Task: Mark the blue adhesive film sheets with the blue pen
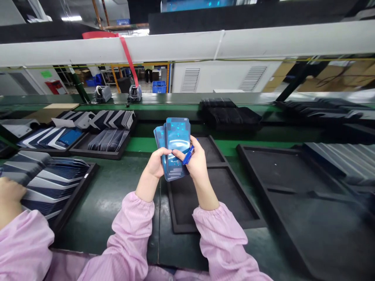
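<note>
My left hand (155, 164) grips a fanned stack of blue film-covered phone back panels (175, 140), held upright above a black tray (205, 203). My right hand (197, 162) pinches the front panel of that stack with thumb and forefinger and also holds a blue pen (188, 155) between its fingers. Both hands are closed on the stack. Both sleeves are pink.
Another person's hand (10, 193) in a pink sleeve rests on a tray of stacked panels (55, 183) at the left. More trays of panels (105, 138) lie behind. A large black tray (295, 183) sits at the right on the green conveyor (137, 145). Two tape dispensers (135, 93) stand at the back.
</note>
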`<state>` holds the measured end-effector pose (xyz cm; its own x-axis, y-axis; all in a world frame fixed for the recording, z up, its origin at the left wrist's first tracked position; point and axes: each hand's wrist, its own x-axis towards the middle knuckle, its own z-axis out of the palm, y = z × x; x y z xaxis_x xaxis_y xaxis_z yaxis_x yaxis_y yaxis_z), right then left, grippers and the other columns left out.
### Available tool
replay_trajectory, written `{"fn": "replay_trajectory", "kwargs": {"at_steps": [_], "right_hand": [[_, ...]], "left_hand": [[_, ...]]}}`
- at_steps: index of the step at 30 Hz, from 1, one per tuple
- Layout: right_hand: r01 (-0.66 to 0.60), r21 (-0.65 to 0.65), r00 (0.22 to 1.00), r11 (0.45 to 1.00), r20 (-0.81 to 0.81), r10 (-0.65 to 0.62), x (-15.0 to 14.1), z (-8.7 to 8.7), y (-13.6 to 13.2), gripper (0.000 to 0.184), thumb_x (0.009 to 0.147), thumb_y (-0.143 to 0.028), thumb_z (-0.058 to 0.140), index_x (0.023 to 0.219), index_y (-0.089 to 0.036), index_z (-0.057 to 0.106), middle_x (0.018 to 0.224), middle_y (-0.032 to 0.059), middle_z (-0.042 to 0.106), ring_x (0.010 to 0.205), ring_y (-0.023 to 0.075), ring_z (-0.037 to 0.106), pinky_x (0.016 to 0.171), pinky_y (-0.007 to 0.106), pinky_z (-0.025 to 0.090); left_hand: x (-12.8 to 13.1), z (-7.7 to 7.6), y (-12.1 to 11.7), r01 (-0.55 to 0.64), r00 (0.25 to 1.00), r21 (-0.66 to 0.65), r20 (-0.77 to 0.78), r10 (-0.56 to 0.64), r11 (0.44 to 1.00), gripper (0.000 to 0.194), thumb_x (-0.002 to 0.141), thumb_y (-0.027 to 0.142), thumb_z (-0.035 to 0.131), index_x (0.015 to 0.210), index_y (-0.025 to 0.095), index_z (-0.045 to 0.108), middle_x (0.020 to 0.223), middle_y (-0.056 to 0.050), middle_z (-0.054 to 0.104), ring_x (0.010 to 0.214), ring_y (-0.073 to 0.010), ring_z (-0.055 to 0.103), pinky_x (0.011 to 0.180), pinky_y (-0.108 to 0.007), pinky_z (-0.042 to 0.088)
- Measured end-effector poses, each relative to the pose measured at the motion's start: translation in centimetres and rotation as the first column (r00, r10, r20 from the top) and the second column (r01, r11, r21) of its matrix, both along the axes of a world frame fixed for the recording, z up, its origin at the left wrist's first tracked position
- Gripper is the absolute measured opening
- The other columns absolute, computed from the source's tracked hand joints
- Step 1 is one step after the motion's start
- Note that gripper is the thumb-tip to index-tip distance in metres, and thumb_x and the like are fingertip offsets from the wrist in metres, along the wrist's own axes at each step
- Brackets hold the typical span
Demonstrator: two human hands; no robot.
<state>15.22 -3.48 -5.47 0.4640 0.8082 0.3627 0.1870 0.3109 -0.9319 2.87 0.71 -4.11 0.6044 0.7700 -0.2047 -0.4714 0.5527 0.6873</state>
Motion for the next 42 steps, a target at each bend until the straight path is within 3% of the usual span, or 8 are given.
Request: {"fn": "replay_trajectory", "kwargs": {"at_steps": [7, 10, 12, 15, 18, 22, 27, 42], "right_hand": [[0.243, 0.227, 0.964, 0.943, 0.051, -0.261, -0.5, 0.3, -1.0, 0.081, 0.088, -0.06, 0.068, 0.151, -0.02, 0.036, 0.138, 0.0172, 0.057, 0.127, 0.0307, 0.059, 0.107, 0.045, 0.049], [0.347, 0.429, 0.93, 0.834, -0.045, -0.364, -0.2, 1.3, -2.3, 0.063, 0.098, -0.062, 0.05, 0.146, -0.021, 0.047, 0.118, 0.012, 0.064, 0.107, 0.0251, 0.068, 0.094, 0.041, 0.057], [0.256, 0.48, 0.966, 0.839, -0.115, -0.23, -0.3, 2.1, -3.3, 0.051, 0.099, -0.062, 0.049, 0.118, -0.019, 0.068, 0.092, 0.0073, 0.067, 0.076, 0.0197, 0.07, 0.071, 0.034, 0.062], [-0.079, 0.322, 0.985, 0.943, -0.12, 0.124, -1.0, 2.9, -4.3, 0.04, 0.093, -0.052, 0.066, 0.071, -0.018, 0.067, 0.056, 0.0005, 0.059, 0.04, 0.0116, 0.053, 0.037, 0.022, 0.046], [-0.257, 0.167, 0.951, 0.952, -0.132, 0.28, -2.2, 3.2, -4.3, 0.025, 0.082, -0.039, 0.081, 0.076, -0.019, 0.066, 0.05, -0.0036, 0.058, 0.034, 0.0107, 0.051, 0.031, 0.018, 0.04], [-0.243, 0.117, 0.96, 0.963, -0.117, 0.256, -3.2, 3.3, -4.0, 0.024, 0.069, -0.027, 0.086, 0.071, -0.019, 0.063, 0.056, -0.0012, 0.065, 0.04, 0.0125, 0.058, 0.037, 0.019, 0.046], [-0.163, 0.079, 0.986, 0.983, 0.042, 0.16, -3.3, 3.3, -4.1, 0.028, 0.073, -0.026, 0.077, 0.056, -0.019, 0.056, 0.048, -0.0025, 0.056, 0.037, 0.0083, 0.046, 0.037, 0.019, 0.033], [-0.128, 0.057, 0.981, 0.99, 0.154, 0.118, -3.5, 3.1, -4.1, 0.027, 0.073, -0.025, 0.073, 0.054, -0.019, 0.053, 0.048, -0.0037, 0.053, 0.042, 0.0085, 0.044, 0.042, 0.021, 0.033]], "left_hand": [[0.7, 0.1, -1.0, -0.11, 0.994, 0.09, 0.013, 0.109, 0.99, 0.03, 0.074, 0.024, 0.076, 0.099, 0.01, 0.072, 0.089, -0.009, 0.078, 0.08, -0.0233, 0.075, 0.082, -0.033, 0.059], [0.4, 0.8, -1.3, -0.083, 0.995, 0.165, 0.062, 0.074, 0.983, 0.038, 0.074, 0.033, 0.075, 0.102, 0.008, 0.071, 0.1, -0.016, 0.078, 0.101, -0.0345, 0.075, 0.092, -0.043, 0.059], [0.1, 1.3, -1.3, -0.107, 0.992, 0.22, 0.093, 0.088, 0.97, 0.043, 0.073, 0.036, 0.075, 0.104, 0.006, 0.071, 0.107, -0.019, 0.077, 0.109, -0.0389, 0.072, 0.095, -0.047, 0.059], [-0.3, 1.9, -1.4, -0.176, 0.982, 0.242, 0.106, 0.154, 0.954, 0.047, 0.072, 0.036, 0.073, 0.106, 0.005, 0.071, 0.114, -0.021, 0.075, 0.11, -0.0408, 0.072, 0.094, -0.049, 0.06], [-0.7, 2.0, -1.4, -0.232, 0.97, 0.264, 0.128, 0.205, 0.936, 0.046, 0.07, 0.032, 0.068, 0.106, 0.004, 0.072, 0.115, -0.021, 0.075, 0.111, -0.0409, 0.071, 0.095, -0.048, 0.06], [-0.9, 1.9, -1.3, -0.278, 0.957, 0.276, 0.16, 0.241, 0.92, 0.048, 0.066, 0.027, 0.062, 0.107, 0.006, 0.072, 0.117, -0.019, 0.075, 0.111, -0.0402, 0.071, 0.093, -0.047, 0.06], [-1.1, 2.0, -1.3, -0.271, 0.958, 0.271, 0.167, 0.232, 0.924, 0.047, 0.067, 0.026, 0.061, 0.108, 0.005, 0.071, 0.119, -0.02, 0.074, 0.109, -0.0389, 0.073, 0.089, -0.046, 0.062], [-1.2, 2.4, -1.6, -0.291, 0.954, 0.27, 0.15, 0.259, 0.918, 0.048, 0.067, 0.026, 0.06, 0.108, 0.003, 0.069, 0.119, -0.023, 0.073, 0.109, -0.0414, 0.072, 0.088, -0.047, 0.061]]}}
